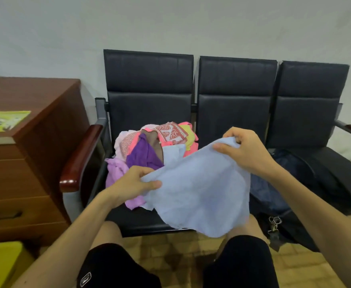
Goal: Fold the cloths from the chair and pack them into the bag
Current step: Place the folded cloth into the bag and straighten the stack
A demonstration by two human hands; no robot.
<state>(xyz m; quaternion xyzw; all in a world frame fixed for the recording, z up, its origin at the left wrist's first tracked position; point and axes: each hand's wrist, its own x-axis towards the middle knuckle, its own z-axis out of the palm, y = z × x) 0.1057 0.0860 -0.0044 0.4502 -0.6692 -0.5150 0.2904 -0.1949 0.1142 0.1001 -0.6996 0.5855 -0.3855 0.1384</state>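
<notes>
A light blue cloth (199, 192) hangs spread in the air in front of the black three-seat chair (149, 80). My left hand (133, 183) pinches its near left corner and my right hand (245, 150) pinches its far upper corner. Behind it, on the left seat, lies a pile of cloths (147, 146) in purple, pink, lilac and a red leaf print. A dark blue bag (291, 183) lies open across the middle and right seats, partly hidden by the cloth and my right arm.
A brown wooden drawer cabinet (25, 163) stands at the left with a green booklet (6, 120) on top. A yellow box (2, 265) sits at the bottom left. My knees in black shorts are below, over a tiled floor.
</notes>
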